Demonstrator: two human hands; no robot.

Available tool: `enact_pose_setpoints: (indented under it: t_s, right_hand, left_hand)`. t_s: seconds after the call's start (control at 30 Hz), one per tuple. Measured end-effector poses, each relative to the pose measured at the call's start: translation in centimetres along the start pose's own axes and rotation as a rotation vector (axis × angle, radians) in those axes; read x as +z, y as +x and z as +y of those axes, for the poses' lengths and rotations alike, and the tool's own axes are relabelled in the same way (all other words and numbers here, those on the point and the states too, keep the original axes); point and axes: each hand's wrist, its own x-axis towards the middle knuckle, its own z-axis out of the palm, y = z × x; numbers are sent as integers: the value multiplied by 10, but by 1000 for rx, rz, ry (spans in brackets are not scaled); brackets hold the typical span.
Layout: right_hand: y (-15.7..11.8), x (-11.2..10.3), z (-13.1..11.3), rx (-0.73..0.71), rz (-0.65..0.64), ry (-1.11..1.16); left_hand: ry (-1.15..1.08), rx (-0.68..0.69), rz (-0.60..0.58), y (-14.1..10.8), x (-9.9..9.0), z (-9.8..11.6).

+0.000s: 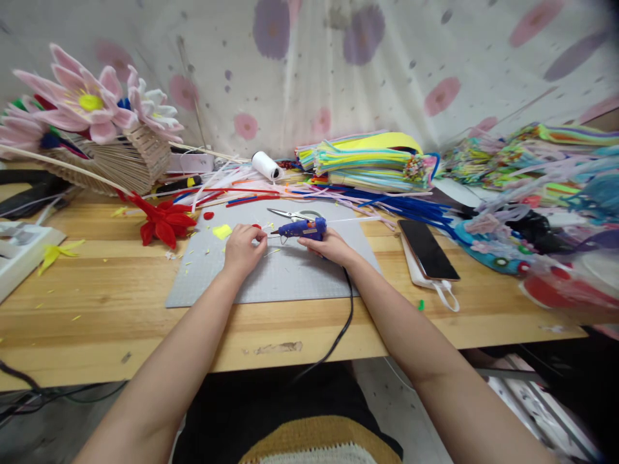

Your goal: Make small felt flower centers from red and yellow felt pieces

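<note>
A blue hot glue gun is in my right hand, its nozzle pointing left. My left hand is closed in a pinch just left of the nozzle. Something small and reddish shows at its fingertips, too small to make out. Scissors lie behind the glue gun on the grey cutting mat. Near my left hand are a yellow scrap and a small red piece. A black cord runs from the glue gun over the table's front edge.
Left stand a red fuzzy flower, a yellow flower piece and pink flowers in a woven basket. Bundled pipe cleaners and a white spool lie behind. A phone is right.
</note>
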Motion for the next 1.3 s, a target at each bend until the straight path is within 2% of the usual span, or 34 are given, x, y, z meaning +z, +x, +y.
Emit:
enact_pose_setpoints:
  t_s: [0.33,0.57,0.63,0.7,0.8,0.9,1.0,1.13,1.23,1.3]
  right_hand:
    - [1,0,2,-13,13,6]
    - [-3,-14,-1,73,88,6]
    - [-3,-24,2,99,156,23]
    - [-3,-37,9,125,281,31]
    - [1,-54,26,163,489,-17]
    - [5,-65,43,231,595,-158]
    - [8,-67,50,279,598,-279]
    - [5,-67,46,229,530,-373]
    - [-7,-76,41,177,435,-496]
    - [-17,-86,38,208,402,-604]
  left_hand:
    - [-13,9,17,1,-1,0]
    - [-101,31,36,1,-10,7]
    - [-133,13,59,2,-12,8]
    - [-159,-26,111,2,-13,7]
    - [-184,-126,241,3,-13,0]
    - [-229,-251,390,5,-13,-13]
    - [-286,-358,490,8,-15,-26]
    - [-362,-451,590,14,-22,-40]
    - [-382,-471,614,19,-30,-47]
    - [-369,-485,606,21,-35,-49]
